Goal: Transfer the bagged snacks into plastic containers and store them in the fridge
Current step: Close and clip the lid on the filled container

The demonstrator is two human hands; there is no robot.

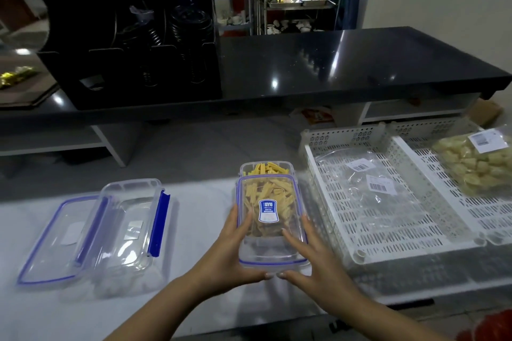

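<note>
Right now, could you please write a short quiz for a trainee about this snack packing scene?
1. True or false: the lid fully covers the container of yellow snack sticks.
2. Which hands touch that lid? A) left only B) right only C) both
3. What lies in the white basket nearest the hands?

Key:
1. False; it sits shifted toward the person, far end uncovered.
2. C: left hand and right hand.
3. An empty clear bag.

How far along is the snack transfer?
Done: yellow sticks fill one container, and emptied bags lie in the white basket. In hand: left hand and right hand place its lid, offset, unlatched. Left: the full bag, empty container, then the fridge.
</note>
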